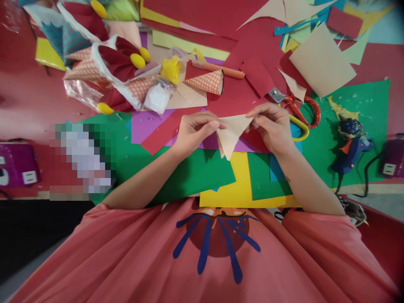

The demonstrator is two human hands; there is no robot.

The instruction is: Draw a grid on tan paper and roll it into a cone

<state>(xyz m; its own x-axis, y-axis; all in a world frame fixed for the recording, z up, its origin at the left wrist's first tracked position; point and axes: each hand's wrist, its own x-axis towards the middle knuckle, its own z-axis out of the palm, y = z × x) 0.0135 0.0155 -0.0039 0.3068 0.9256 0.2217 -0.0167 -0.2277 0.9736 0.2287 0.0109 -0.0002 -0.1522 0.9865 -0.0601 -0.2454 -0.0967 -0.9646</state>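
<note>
Between my two hands hangs a folded piece of cream paper (234, 134) with zigzag-cut edges, its pointed end facing down toward me. My left hand (198, 130) pinches its left corner between thumb and fingers. The right corner is gripped by my right hand (272, 125), whose fingertips are curled around it. Just beyond the paper lies a small cone (206, 82) with an orange lattice pattern. Close to my right hand rest scissors with red handles (311, 111), and a yellow handle loop (299, 128) shows partly behind that hand.
A blue glue gun (352, 147) with a cord lies at the right on green sheets (375, 109). Patterned cones with dark red paper (116, 59) are heaped at the upper left. An orange marker (221, 69) and a square cream sheet (323, 61) lie farther back.
</note>
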